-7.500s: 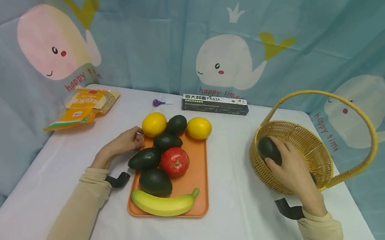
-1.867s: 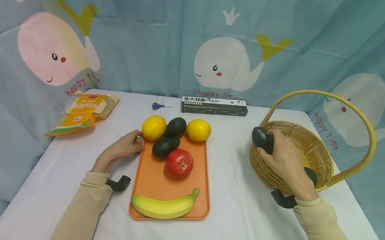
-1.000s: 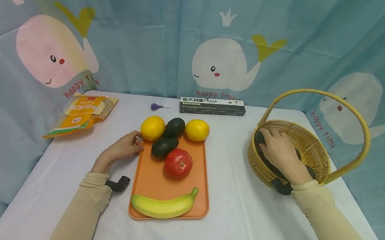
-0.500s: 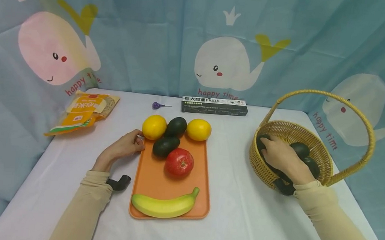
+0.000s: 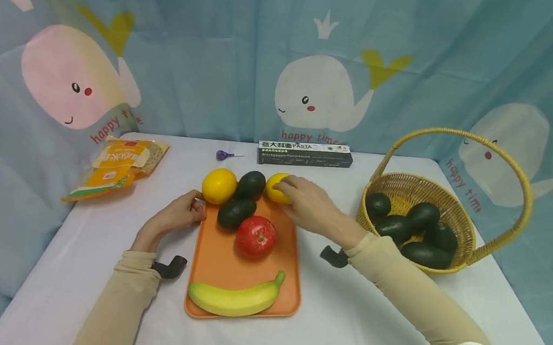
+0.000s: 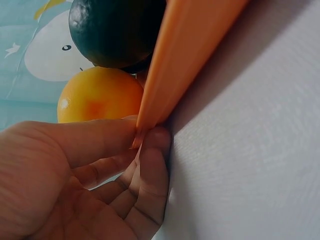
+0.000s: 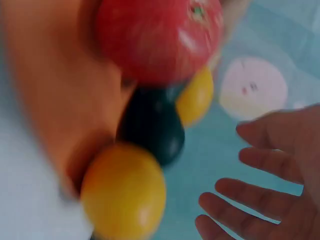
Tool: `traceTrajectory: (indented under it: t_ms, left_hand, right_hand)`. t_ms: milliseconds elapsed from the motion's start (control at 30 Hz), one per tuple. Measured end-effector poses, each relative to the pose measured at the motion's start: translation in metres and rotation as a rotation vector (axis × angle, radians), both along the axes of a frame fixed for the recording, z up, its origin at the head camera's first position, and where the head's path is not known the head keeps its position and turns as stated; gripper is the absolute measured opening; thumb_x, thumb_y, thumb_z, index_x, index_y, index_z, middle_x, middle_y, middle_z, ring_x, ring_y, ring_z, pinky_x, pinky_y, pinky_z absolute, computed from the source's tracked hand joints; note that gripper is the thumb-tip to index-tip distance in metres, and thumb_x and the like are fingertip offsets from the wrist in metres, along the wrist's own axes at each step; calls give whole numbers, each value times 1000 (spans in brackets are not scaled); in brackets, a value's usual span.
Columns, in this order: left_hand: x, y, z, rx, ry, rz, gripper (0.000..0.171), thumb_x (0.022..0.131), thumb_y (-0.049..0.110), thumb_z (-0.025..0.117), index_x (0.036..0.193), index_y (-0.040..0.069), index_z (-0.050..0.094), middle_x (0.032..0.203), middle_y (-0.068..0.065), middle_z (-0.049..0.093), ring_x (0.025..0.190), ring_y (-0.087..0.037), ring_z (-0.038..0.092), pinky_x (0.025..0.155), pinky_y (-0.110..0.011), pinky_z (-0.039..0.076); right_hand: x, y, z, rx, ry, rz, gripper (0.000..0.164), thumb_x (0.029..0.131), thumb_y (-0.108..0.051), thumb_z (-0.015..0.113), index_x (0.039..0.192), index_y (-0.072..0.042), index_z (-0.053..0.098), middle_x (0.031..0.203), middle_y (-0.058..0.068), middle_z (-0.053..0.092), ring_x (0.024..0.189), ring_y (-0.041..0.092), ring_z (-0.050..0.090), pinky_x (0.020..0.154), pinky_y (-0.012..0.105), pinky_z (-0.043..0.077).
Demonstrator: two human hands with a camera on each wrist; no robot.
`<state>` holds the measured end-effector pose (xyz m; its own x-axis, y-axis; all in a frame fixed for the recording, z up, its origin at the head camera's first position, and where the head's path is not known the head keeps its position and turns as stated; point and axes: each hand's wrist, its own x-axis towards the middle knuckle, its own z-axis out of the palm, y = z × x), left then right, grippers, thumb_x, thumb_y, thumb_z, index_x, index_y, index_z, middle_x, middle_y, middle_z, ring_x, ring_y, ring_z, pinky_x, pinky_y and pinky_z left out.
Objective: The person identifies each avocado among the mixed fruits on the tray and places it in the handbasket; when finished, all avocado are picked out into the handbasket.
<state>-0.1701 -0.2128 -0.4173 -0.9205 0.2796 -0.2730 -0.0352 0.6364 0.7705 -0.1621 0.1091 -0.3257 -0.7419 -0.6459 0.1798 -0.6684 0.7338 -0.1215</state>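
Observation:
My left hand (image 5: 179,212) pinches the left rim of the orange tray (image 5: 231,255) between thumb and fingers, as the left wrist view shows. My right hand (image 5: 315,208) hovers at the tray's far right corner over a yellow lemon-like fruit (image 5: 277,188). Its fingers are spread and apart from the fruit in the right wrist view. A second yellow fruit (image 5: 219,186) lies at the far left corner. Two dark green avocados (image 5: 236,214) and a round red fruit (image 5: 255,237) lie between. Along the near edge is a banana (image 5: 235,296).
A wicker basket (image 5: 467,225) with a tall handle stands at the right, holding several avocados (image 5: 426,254). Behind the tray lie a black pasta box (image 5: 304,157) and a purple lollipop (image 5: 223,155). An orange grain packet (image 5: 118,163) sits at the back left.
Two avocados have gone from the tray into the basket. My right hand has let go of the last one and moved left to the yellow fruit. My left hand has stayed at the rim.

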Motion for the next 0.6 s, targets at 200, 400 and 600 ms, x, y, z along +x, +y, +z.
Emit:
traceTrajectory:
  t_ms: [200, 400, 600]
  left_hand:
    - [2, 0, -3, 3, 14, 11, 44, 92, 6, 56, 130, -9, 40, 93, -14, 57, 79, -19, 53, 69, -29, 42]
    - [1, 1, -3, 13, 7, 2, 44, 91, 5, 55, 131, -9, 41, 93, -15, 57, 79, -19, 54, 72, -29, 44]
    - [-1, 0, -2, 8, 4, 7, 44, 91, 5, 55, 130, -8, 41, 92, -13, 56, 79, -18, 52, 71, -28, 43]
  right_hand:
    - [-2, -67, -15, 144, -62, 142, 52, 90, -36, 67, 137, -16, 54, 133, 8, 58, 115, 25, 60, 97, 39, 51]
    - [4, -101, -31, 322, -78, 135, 54, 90, -44, 64, 138, -23, 51, 128, 5, 58, 110, 24, 59, 87, 39, 52]
    - [2, -110, -38, 325, -49, 47, 47, 87, -34, 69, 130, -22, 56, 117, 6, 61, 99, 25, 60, 79, 39, 53]
